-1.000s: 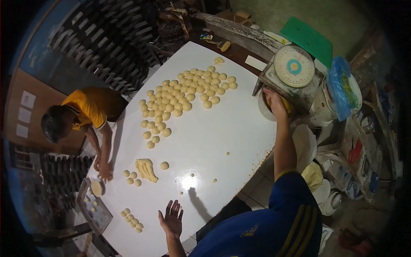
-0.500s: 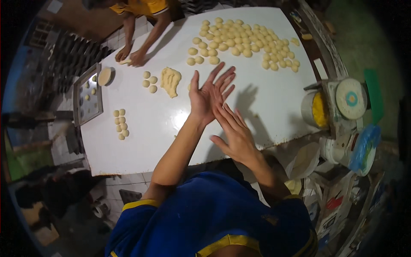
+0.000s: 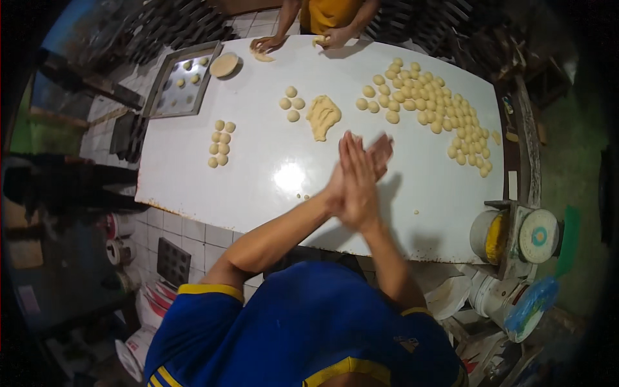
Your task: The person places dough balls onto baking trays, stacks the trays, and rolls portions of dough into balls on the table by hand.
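My left hand [image 3: 334,192] and my right hand [image 3: 358,187] meet above the white table [image 3: 264,187], the right laid across the left palm with its fingers stretched out. The left fingers, blurred, stick out beyond the right hand. Whether anything lies between the palms is hidden. Just past my fingertips lies a flat, uneven slab of pale dough [image 3: 323,117]. Several dough balls [image 3: 292,103] sit to its left, and a double row of dough balls [image 3: 220,143] lies farther left. A large spread of dough balls [image 3: 445,113] covers the far right.
Across the table a co-worker's hands [image 3: 334,39] handle pieces of dough. A metal tray [image 3: 150,106] with dough balls and a round bowl [image 3: 224,65] stand at the far left corner. By the right edge are a dial scale [image 3: 539,236] and a pot with yellow contents [image 3: 495,238].
My hands have come together, palm over palm. The view has turned, shifting the table's contents rightward. The co-worker's hands, close together before, are now apart.
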`<move>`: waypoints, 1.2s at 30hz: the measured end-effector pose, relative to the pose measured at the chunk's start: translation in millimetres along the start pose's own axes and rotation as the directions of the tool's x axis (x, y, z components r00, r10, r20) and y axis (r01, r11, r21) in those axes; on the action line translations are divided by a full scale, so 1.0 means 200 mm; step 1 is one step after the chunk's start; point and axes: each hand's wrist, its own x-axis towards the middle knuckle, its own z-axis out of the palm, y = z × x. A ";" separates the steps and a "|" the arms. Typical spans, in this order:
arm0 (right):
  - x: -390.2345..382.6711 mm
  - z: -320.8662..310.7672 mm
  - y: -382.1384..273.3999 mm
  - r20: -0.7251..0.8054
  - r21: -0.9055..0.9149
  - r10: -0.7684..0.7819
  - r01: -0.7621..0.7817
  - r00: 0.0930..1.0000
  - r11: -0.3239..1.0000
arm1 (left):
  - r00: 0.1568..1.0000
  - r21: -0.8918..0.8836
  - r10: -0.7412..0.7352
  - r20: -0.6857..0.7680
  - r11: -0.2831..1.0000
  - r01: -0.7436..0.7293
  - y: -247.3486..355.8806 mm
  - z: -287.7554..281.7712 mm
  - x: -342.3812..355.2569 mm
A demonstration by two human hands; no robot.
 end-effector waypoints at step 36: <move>-0.71 1.18 -0.24 0.187 -0.058 0.947 -0.959 0.263 0.278 | 0.628 0.460 -0.084 -0.774 0.607 0.649 1.12 -1.85 -1.01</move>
